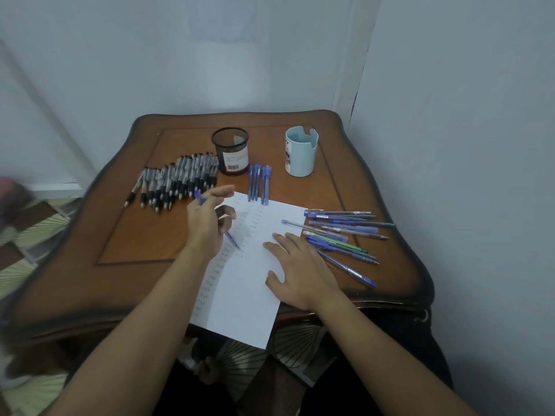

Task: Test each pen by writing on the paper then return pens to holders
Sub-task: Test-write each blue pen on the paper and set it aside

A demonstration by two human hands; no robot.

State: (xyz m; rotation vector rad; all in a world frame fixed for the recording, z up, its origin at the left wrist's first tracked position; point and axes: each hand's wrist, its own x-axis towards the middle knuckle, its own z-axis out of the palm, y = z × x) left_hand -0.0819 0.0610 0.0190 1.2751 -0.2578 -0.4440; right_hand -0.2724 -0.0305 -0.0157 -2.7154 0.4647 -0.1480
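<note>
While the left hand [207,223] grips a blue pen [232,239] between thumb and curled fingers, the pen's tip sits on the paper [249,298], roughly mid-sheet on its left half. The pen is tilted, back end pointing up and away past the knuckles. Right hand [300,271] lies flat on the sheet's right side, fingers straight and spread, grasping nothing, palm pressing the paper.

Paper lies at a slant on the wooden table [135,235], its near end overhanging the table edge. Columns of small handwritten marks run down the left side and across the upper part; too small to read.

Four blue pens [259,183] lie side by side beyond the sheet, their near ends reaching its far edge. A loose pile of mostly blue pens [342,232] lies right of the paper, just beside the right hand; one of them overlaps the sheet's right corner. Black-grip pens [177,183] lie in a tight row on the left, touching each other.

Two holders stand upright at the back, well apart: black mesh holder [230,151] just beside the black-grip row, light blue holder [301,153] to its right.
</note>
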